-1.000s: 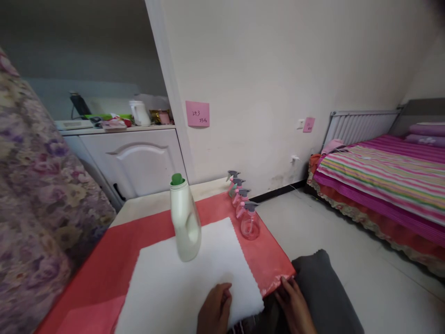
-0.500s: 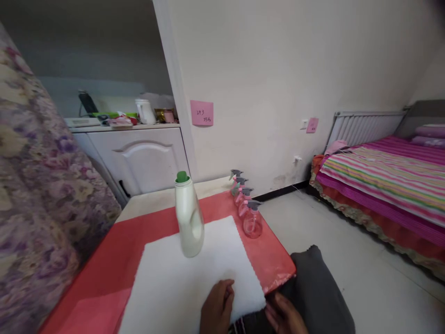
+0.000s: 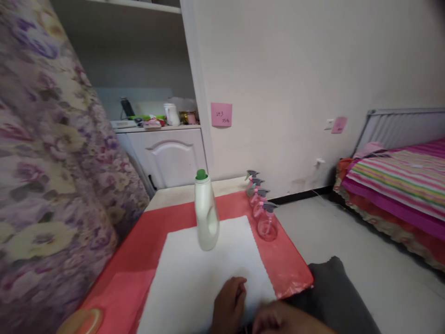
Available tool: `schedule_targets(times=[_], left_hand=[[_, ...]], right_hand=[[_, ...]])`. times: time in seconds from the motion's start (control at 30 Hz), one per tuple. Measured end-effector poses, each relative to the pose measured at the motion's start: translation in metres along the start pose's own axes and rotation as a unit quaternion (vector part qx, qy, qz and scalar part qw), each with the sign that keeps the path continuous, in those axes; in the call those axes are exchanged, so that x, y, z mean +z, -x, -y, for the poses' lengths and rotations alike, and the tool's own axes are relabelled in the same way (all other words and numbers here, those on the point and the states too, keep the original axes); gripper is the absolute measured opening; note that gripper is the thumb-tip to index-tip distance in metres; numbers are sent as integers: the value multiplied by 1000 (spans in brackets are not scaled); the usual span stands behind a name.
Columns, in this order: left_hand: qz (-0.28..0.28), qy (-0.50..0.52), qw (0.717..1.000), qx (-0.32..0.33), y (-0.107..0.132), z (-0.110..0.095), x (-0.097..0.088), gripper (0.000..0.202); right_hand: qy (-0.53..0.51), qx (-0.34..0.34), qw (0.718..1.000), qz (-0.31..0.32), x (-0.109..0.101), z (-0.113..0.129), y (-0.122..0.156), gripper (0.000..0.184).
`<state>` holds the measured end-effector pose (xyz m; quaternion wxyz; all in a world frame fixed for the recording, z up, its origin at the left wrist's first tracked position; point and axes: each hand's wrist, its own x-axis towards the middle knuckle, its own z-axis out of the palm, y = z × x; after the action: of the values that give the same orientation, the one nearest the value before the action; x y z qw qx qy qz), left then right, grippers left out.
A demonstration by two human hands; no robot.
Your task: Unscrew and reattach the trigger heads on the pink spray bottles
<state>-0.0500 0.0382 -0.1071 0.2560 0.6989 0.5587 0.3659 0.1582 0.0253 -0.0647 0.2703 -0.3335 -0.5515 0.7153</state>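
My left hand [image 3: 229, 306] rests on the near edge of a white cloth [image 3: 194, 278], its fingers curled loosely and holding nothing I can see. My right hand [image 3: 278, 320] lies low by the cloth's near right corner, smeared by motion, so its fingers do not show clearly. A white bottle with a green cap [image 3: 206, 215] stands upright at the far edge of the cloth. A row of pink spray bottles [image 3: 266, 221] with grey triggers lines the right side of the red table cover [image 3: 139, 241].
A floral purple fabric [image 3: 52, 176] fills the left. A white cabinet [image 3: 170, 155] with clutter on top stands behind the table, beside a wall bearing pink notes [image 3: 221, 114]. A bed with striped covers [image 3: 399, 178] is at the right. My grey trouser leg [image 3: 333, 292] shows below.
The camera has swung left, so everything sits further right. My right hand has moved left and down from the red cover's corner towards the cloth's corner. My left hand stays on the cloth.
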Motion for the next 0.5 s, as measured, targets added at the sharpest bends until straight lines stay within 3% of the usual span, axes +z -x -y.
schedule_targets(times=[0.07, 0.17, 0.27, 0.4, 0.5], left_hand=[[0, -2, 1000, -1, 2, -3, 1, 23], [1, -9, 1000, -10, 6, -6, 2, 24], [2, -13, 1000, -16, 8, -8, 1, 27], [5, -12, 1000, -17, 9, -8, 1, 28], [5, -14, 1000, -15, 9, -4, 2, 27]], right_hand=[[-14, 16, 999, 48, -4, 22, -12, 36], [-58, -48, 996, -44, -16, 51, -36, 39], [-92, -82, 987, -103, -33, 65, -62, 38], [-126, -113, 974, -153, -44, 58, -86, 39], [-147, -128, 965, -178, -33, 35, -96, 43]])
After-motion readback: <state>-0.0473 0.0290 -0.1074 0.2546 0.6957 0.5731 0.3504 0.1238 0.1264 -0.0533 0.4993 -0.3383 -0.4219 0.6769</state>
